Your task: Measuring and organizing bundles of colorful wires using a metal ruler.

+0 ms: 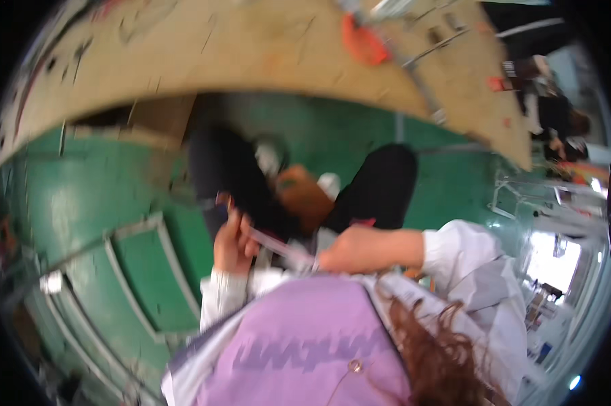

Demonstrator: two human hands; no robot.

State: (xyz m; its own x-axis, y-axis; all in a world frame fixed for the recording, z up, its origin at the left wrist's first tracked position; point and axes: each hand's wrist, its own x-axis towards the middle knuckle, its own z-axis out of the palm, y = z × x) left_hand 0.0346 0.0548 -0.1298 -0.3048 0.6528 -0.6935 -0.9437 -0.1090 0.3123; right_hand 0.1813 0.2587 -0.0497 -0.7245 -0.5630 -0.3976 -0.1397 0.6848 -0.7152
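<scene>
A pale pinkish, translucent strip (pixel 276 245) stretches between my two hands, low in front of my body and above my lap. My left hand (pixel 233 245) is closed on its left end, fingers pointing up. Just above those fingertips shows a small brown-orange piece (pixel 225 200), too blurred to name; I cannot tell whether the hand holds it. My right hand (pixel 361 248) is closed at the strip's other end, back of the hand upward, beside a crumpled clear-white part (pixel 300 257). What lies inside the right fingers is hidden.
A tan worktable (pixel 265 54) curves across the front, bearing an orange-red object (pixel 363 40) and thin metal rods. A brown box (pixel 304 196) sits between my legs. Left stands a metal frame (pixel 126 271) on the green floor. Another person (pixel 556 118) is at the far right.
</scene>
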